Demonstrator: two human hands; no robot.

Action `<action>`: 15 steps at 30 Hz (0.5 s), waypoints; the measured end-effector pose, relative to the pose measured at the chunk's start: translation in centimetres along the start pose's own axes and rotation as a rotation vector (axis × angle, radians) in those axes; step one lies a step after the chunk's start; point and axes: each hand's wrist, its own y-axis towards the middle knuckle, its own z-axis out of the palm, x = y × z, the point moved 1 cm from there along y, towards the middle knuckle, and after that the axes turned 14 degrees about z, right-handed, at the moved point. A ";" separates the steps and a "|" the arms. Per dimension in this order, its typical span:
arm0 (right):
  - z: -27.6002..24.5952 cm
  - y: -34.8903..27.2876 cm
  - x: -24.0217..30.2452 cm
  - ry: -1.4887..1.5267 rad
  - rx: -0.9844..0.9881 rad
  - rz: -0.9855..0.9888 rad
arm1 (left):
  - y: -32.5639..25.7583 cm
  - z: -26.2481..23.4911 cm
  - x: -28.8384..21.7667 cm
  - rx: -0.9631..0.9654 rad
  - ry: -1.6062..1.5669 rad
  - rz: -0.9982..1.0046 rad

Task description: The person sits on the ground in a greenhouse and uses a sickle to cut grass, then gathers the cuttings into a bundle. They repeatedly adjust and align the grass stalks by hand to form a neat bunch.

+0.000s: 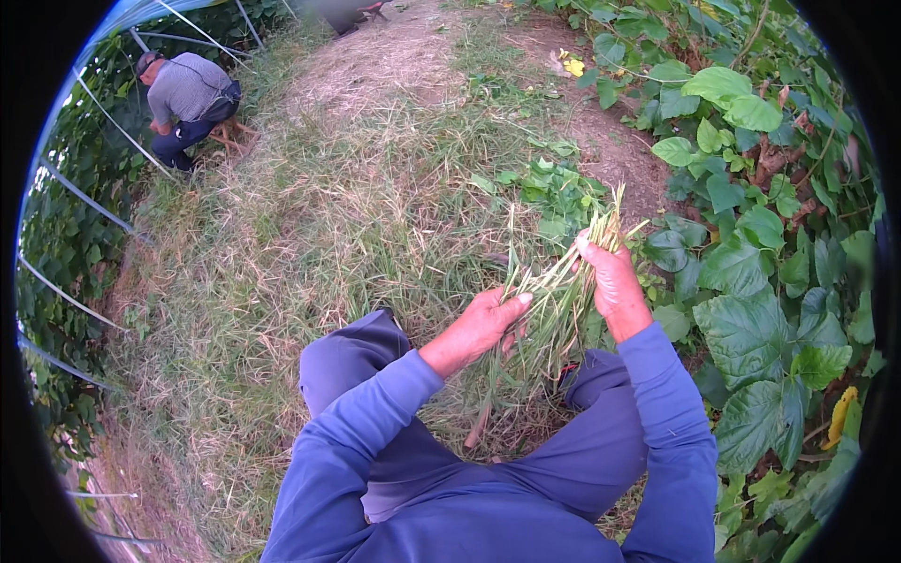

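A bundle of long green and pale grass stalks (554, 300) is held between both hands above my knees. My left hand (483, 324) grips the stalks near their middle, thumb pointing right. My right hand (608, 272) is closed around the upper end, where the cut tips fan out above the fingers. The lower ends of the stalks hang down between my blue-trousered legs (375, 375). Both arms wear blue long sleeves.
Broad-leaved vines (751, 281) crowd the right side. Mown grass and dry straw (310, 216) cover the path ahead, with bare soil (610, 141) beside the vines. Another person in a grey shirt (188, 94) crouches far left by white hoop rods (103, 113).
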 end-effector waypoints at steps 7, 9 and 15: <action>-4.5 1.8 2.2 0.158 -0.188 -0.073 | 0.2 -0.7 -0.1 -0.043 0.041 0.037; -5.5 1.9 2.6 0.214 -0.239 -0.095 | 0.3 -1.0 -0.3 -0.063 0.045 0.030; -6.9 2.1 4.0 0.278 -0.320 -0.213 | 0.5 -1.5 0.3 -0.237 0.068 0.011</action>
